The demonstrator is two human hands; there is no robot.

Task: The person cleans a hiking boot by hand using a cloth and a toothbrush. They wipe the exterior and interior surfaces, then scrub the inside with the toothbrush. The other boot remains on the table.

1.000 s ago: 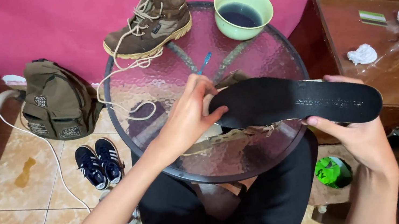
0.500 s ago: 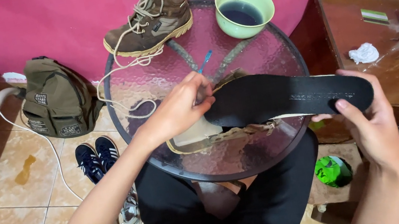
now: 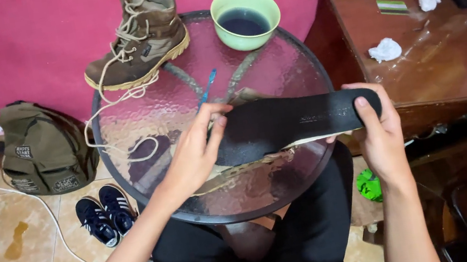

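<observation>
- The right hand (image 3: pixel 380 136) is closed on one end of a long black insole (image 3: pixel 293 122), the thumb pressed flat on its upper face and the fingers wrapped round the edge and under it.
- The left hand (image 3: pixel 196 153) grips a blue toothbrush (image 3: pixel 207 88) in curled fingers, with the thumb across the handle; the handle sticks up and away from the knuckles, and the fingertips touch the other end of the insole. The brush head is hidden behind the hand.
- The insole is held level above the near half of a round glass table (image 3: pixel 299 68), spanning from one hand to the other.
- Just under the insole, a tan boot (image 3: pixel 247 170) lies on the glass, only its edge and part of its lace showing below the insole.
- At the far rim of the table stands a second brown lace-up boot (image 3: pixel 135 39), upright, its laces (image 3: pixel 108 108) trailing across the glass.
- Beside that boot, a green bowl (image 3: pixel 245 17) holds dark liquid.
- On the tiled floor left of the table lie an olive backpack (image 3: pixel 43 148) and a pair of dark blue sneakers (image 3: pixel 106 214).
- To the right is a brown wooden table (image 3: pixel 445 61) with two crumpled tissues (image 3: pixel 385 50) on it.
</observation>
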